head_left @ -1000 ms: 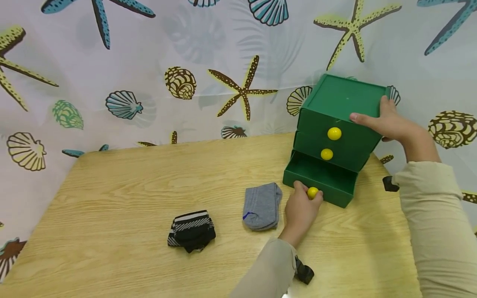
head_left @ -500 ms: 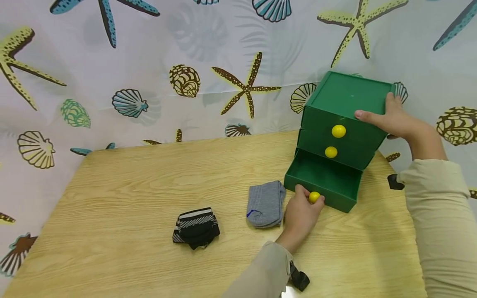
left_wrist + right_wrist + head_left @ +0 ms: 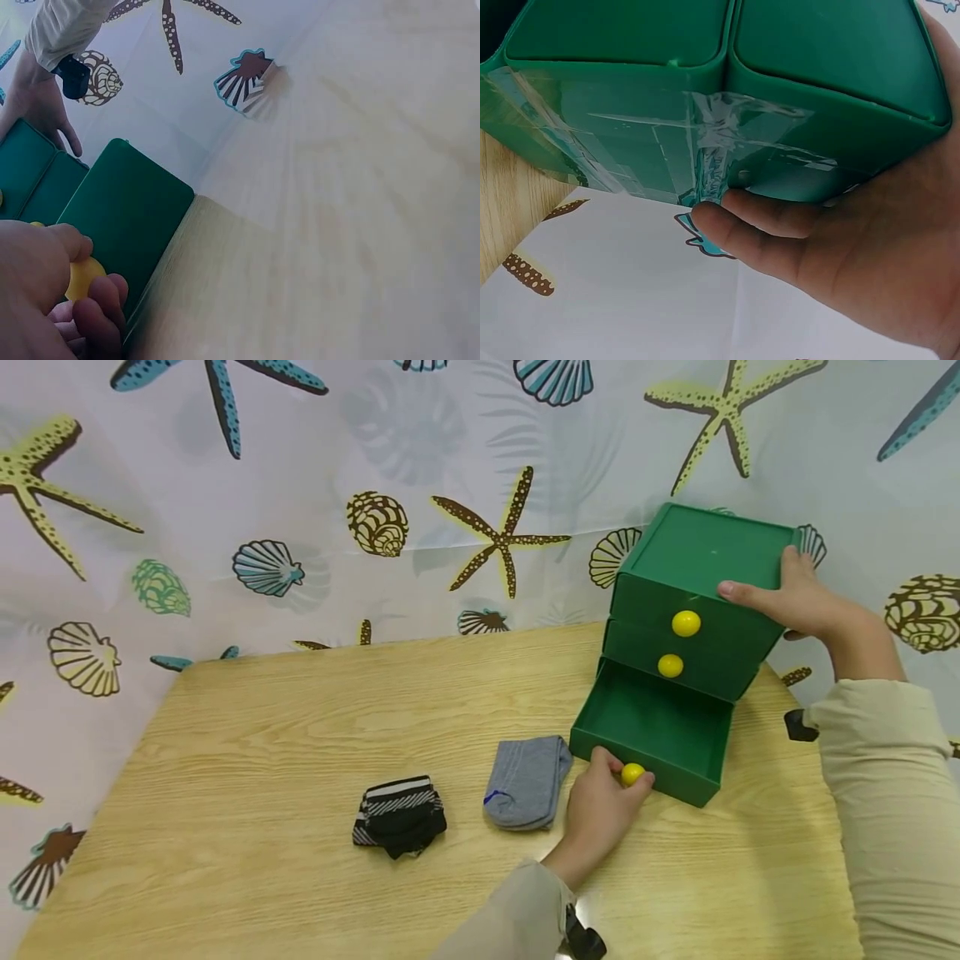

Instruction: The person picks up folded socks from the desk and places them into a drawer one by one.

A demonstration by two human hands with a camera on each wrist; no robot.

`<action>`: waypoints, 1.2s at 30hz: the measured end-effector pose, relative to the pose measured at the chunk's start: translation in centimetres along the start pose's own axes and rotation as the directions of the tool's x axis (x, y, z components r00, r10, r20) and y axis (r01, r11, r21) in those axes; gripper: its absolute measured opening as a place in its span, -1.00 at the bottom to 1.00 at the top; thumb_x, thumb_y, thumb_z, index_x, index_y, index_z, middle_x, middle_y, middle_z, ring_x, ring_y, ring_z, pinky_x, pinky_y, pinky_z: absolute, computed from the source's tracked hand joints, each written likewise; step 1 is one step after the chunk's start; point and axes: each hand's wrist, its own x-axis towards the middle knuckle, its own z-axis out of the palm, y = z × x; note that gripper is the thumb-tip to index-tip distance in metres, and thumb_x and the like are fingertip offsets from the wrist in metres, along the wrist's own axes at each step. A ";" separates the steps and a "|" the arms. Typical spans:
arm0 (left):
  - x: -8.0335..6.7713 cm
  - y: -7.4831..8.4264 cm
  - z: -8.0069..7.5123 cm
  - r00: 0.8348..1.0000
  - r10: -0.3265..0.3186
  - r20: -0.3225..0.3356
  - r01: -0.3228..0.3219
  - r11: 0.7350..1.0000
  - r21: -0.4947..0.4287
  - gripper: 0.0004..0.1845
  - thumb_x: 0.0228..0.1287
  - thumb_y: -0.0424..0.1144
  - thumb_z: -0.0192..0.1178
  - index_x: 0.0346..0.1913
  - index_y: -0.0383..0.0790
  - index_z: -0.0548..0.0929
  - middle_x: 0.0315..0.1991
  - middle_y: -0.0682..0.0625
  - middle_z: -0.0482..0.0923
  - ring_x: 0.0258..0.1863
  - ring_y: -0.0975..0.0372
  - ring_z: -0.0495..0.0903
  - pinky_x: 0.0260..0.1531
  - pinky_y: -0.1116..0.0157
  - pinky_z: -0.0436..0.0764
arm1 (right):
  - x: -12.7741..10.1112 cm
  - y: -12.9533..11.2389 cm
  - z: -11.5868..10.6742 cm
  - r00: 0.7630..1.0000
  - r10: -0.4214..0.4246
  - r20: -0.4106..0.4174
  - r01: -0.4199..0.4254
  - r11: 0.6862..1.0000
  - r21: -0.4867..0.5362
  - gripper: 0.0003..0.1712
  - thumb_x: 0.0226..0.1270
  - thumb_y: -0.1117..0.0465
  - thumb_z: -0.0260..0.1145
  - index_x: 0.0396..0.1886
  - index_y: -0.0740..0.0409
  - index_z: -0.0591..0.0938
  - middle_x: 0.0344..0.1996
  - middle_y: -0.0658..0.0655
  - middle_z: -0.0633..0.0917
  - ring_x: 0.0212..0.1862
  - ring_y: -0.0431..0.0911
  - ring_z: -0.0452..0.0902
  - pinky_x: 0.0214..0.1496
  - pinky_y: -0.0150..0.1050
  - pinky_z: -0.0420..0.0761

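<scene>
Hands (image 3: 600,806) pinch round knob (image 3: 632,773), steady boxy cabinet (image 3: 701,556).

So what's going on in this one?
A person is at a small green drawer chest on a wooden table. The left hand pinches the yellow knob of the bottom drawer, which is pulled out and looks empty. The right hand grips the chest's top back corner, its fingers wrapped round the rear. A folded grey sock lies just left of the drawer, and a striped black-and-white sock bundle lies further left. The two upper drawers are closed.
</scene>
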 end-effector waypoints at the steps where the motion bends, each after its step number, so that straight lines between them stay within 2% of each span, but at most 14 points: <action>1: -0.1 0.0 -0.1 1.000 -0.001 0.003 0.001 1.000 -0.005 -0.61 0.24 0.05 0.41 -0.22 -0.07 0.43 -0.56 0.13 0.43 -0.64 0.28 0.37 -0.60 0.32 0.37 | 0.0 0.0 0.0 1.000 0.001 0.002 -0.001 1.000 -0.004 0.36 0.39 -0.42 0.01 0.39 0.25 -0.75 0.38 0.35 -0.78 0.47 0.47 -0.60 0.15 0.42 0.38; 7: -1.1 -0.3 -0.9 0.999 -0.001 0.046 0.002 1.000 -0.026 -0.63 0.27 0.04 0.37 -0.09 -0.10 0.50 -0.56 0.16 0.45 -0.64 0.31 0.39 -0.62 0.31 0.37 | 0.0 -0.1 -0.1 1.000 0.007 0.004 -0.007 1.000 -0.020 0.38 0.38 -0.44 0.01 0.40 0.27 -0.74 0.40 0.38 -0.75 0.47 0.50 -0.52 0.12 0.38 0.44; 10: -1.8 -0.2 -1.7 0.995 -0.009 0.101 0.009 1.000 0.004 -0.67 0.32 -0.05 0.31 0.01 -0.13 0.53 -0.57 0.15 0.45 -0.65 0.31 0.38 -0.63 0.31 0.36 | 0.1 0.1 -0.2 1.000 0.007 0.007 -0.006 1.000 -0.029 0.38 0.38 -0.45 0.01 0.39 0.27 -0.75 0.40 0.39 -0.74 0.47 0.51 -0.52 0.11 0.37 0.46; 12: -2.2 -0.2 -2.5 0.986 -0.023 0.167 0.027 0.999 -0.021 -0.69 0.35 -0.14 0.25 0.07 -0.14 0.53 -0.57 0.12 0.47 -0.69 0.30 0.40 -0.67 0.31 0.38 | 0.0 0.2 -0.2 1.000 0.005 0.006 -0.005 0.999 -0.035 0.38 0.38 -0.45 0.01 0.39 0.28 -0.75 0.40 0.40 -0.73 0.47 0.51 -0.50 0.08 0.35 0.49; 14: -2.5 -0.1 -3.6 0.970 -0.024 0.244 0.052 0.993 -0.109 -0.71 0.39 -0.22 0.19 0.12 -0.14 0.52 -0.55 0.08 0.50 -0.72 0.26 0.43 -0.69 0.32 0.44 | 0.0 0.2 -0.3 1.000 0.005 0.009 -0.005 0.999 -0.036 0.38 0.38 -0.44 0.01 0.39 0.28 -0.75 0.40 0.40 -0.73 0.47 0.51 -0.51 0.07 0.34 0.51; 17: -2.5 0.4 -5.6 0.953 0.000 0.304 0.089 0.956 -0.279 -0.71 0.42 -0.33 0.12 0.16 -0.18 0.50 -0.45 0.00 0.57 -0.71 0.19 0.52 -0.68 0.27 0.56 | -0.1 0.2 -0.3 1.000 0.002 0.011 -0.002 1.000 -0.030 0.38 0.38 -0.44 0.01 0.39 0.29 -0.75 0.40 0.41 -0.73 0.47 0.51 -0.50 0.04 0.31 0.54; 19: -2.0 0.7 -7.2 0.958 0.052 0.282 0.058 0.928 -0.368 -0.69 0.42 -0.40 0.08 0.18 -0.24 0.50 -0.36 -0.08 0.61 -0.66 0.18 0.55 -0.63 0.25 0.60 | -0.1 0.2 -0.3 1.000 -0.001 0.015 0.001 1.000 -0.031 0.38 0.38 -0.44 0.01 0.38 0.28 -0.75 0.40 0.40 -0.74 0.47 0.50 -0.51 0.05 0.31 0.53; 21: -1.2 0.8 -9.1 0.968 0.100 0.230 0.001 0.915 -0.403 -0.67 0.41 -0.45 0.03 0.19 -0.29 0.49 -0.27 -0.19 0.62 -0.57 0.12 0.60 -0.55 0.26 0.63 | 0.0 0.1 -0.3 1.000 -0.007 0.013 0.007 0.999 -0.033 0.38 0.38 -0.44 0.01 0.39 0.28 -0.75 0.40 0.41 -0.73 0.47 0.52 -0.47 0.06 0.32 0.52; 24: 0.4 0.1 -11.8 0.977 0.147 0.152 -0.094 0.947 -0.307 -0.70 0.42 -0.48 0.00 0.15 -0.32 0.51 -0.15 -0.25 0.62 -0.33 0.03 0.65 -0.36 0.21 0.63 | 0.1 0.1 -0.2 1.000 -0.009 0.012 0.010 0.999 -0.036 0.38 0.38 -0.44 0.01 0.39 0.28 -0.75 0.41 0.41 -0.72 0.47 0.52 -0.45 0.08 0.34 0.50; 26: 1.4 -0.8 -13.3 0.980 0.135 0.148 -0.113 0.983 -0.144 -0.73 0.41 -0.48 0.03 0.11 -0.31 0.54 -0.05 -0.25 0.58 -0.11 -0.04 0.61 -0.17 0.11 0.60 | 0.1 0.1 -0.1 1.000 -0.009 0.010 0.010 0.999 -0.037 0.38 0.38 -0.44 0.01 0.39 0.28 -0.75 0.41 0.41 -0.72 0.47 0.52 -0.45 0.08 0.33 0.50; 28: 2.0 -1.6 -14.3 0.979 0.101 0.180 -0.111 0.993 0.049 -0.75 0.37 -0.50 0.08 0.06 -0.30 0.56 0.03 -0.21 0.53 0.03 -0.05 0.53 -0.01 0.00 0.52 | 0.1 0.1 -0.1 1.000 -0.007 0.012 0.007 0.999 -0.035 0.38 0.38 -0.44 0.01 0.39 0.28 -0.75 0.40 0.40 -0.73 0.47 0.52 -0.46 0.06 0.32 0.52; 31: 2.6 -2.6 -15.0 0.960 0.047 0.275 -0.122 0.956 0.265 -0.76 0.30 -0.52 0.18 0.01 -0.30 0.58 0.10 -0.22 0.47 0.12 -0.07 0.46 0.09 -0.04 0.45 | 0.1 0.2 -0.2 1.000 -0.007 0.011 0.008 1.000 -0.030 0.38 0.38 -0.43 0.01 0.39 0.28 -0.75 0.40 0.40 -0.74 0.47 0.53 -0.44 0.03 0.31 0.54; 34: 2.8 -3.1 -15.2 0.943 0.027 0.332 -0.165 0.904 0.395 -0.76 0.28 -0.48 0.27 -0.02 -0.25 0.58 0.11 -0.20 0.49 0.13 -0.08 0.46 0.10 -0.09 0.43 | 0.1 0.2 -0.2 1.000 -0.007 0.013 0.007 1.000 -0.023 0.38 0.38 -0.43 0.01 0.39 0.27 -0.75 0.40 0.39 -0.75 0.47 0.53 -0.45 0.04 0.32 0.53; 36: 2.8 -3.2 -15.2 0.942 0.026 0.335 -0.187 0.869 0.458 -0.76 0.27 -0.43 0.32 -0.05 -0.20 0.58 0.06 -0.16 0.50 0.09 -0.07 0.47 0.10 -0.12 0.41 | 0.1 0.2 -0.2 1.000 -0.002 0.015 0.003 1.000 -0.022 0.38 0.38 -0.44 0.01 0.39 0.27 -0.76 0.39 0.38 -0.76 0.47 0.51 -0.51 0.06 0.33 0.51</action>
